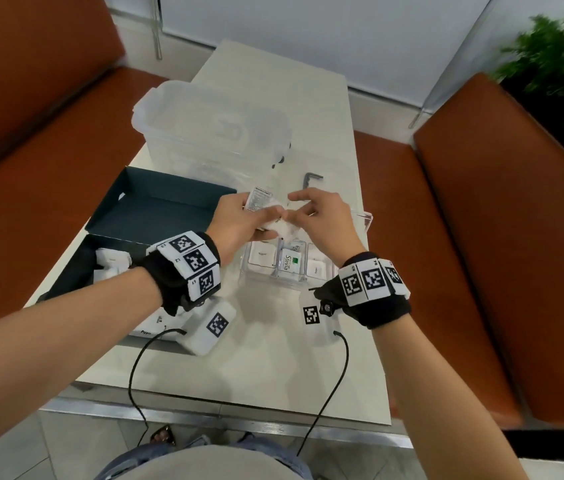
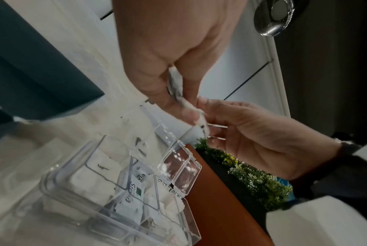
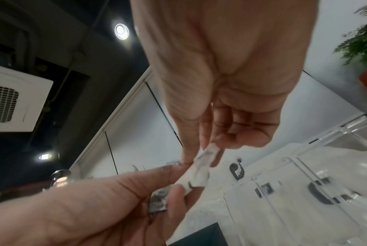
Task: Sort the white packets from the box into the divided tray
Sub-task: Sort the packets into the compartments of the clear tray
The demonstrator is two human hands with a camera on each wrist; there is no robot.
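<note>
At the left of the table (image 1: 273,368) lies the dark box (image 1: 155,202), its lid folded back; a few white packets (image 1: 112,263) remain in its near half, partly hidden behind the left forearm. Behind the box stands a large clear plastic bin (image 1: 211,126) with a frosted lid; what it holds cannot be made out.

The left hand (image 1: 239,220) is raised above the table between box and tray, its fingers curled round a small bunch of packets (image 1: 265,211) — one shows fine printed text, another plain white paper. The right hand (image 1: 322,220) meets it from the other side, thumb and forefinger pinching the end of one white packet (image 3: 201,168) from that bunch, so both hands are touching the same packet; its other fingers are loosely spread.

Directly below the hands sits the clear divided tray (image 1: 259,282). Of the near compartments in view, the left holds a white packet marked "Sugar" (image 1: 262,257), the middle a packet marked "Stevia" (image 1: 289,263) with a green square, and the right a further white packet (image 1: 317,268) whose print is too blurred to read. The tray's hinged clear lid (image 2: 178,169) stands open toward the right.

A dark hex key (image 1: 311,178) lies on the table behind the hands. The table is pale and glossy, flanked by rust-orange benches (image 1: 502,237) — a white wall runs behind, and a green plant (image 1: 557,60) stands in the right corner.
</note>
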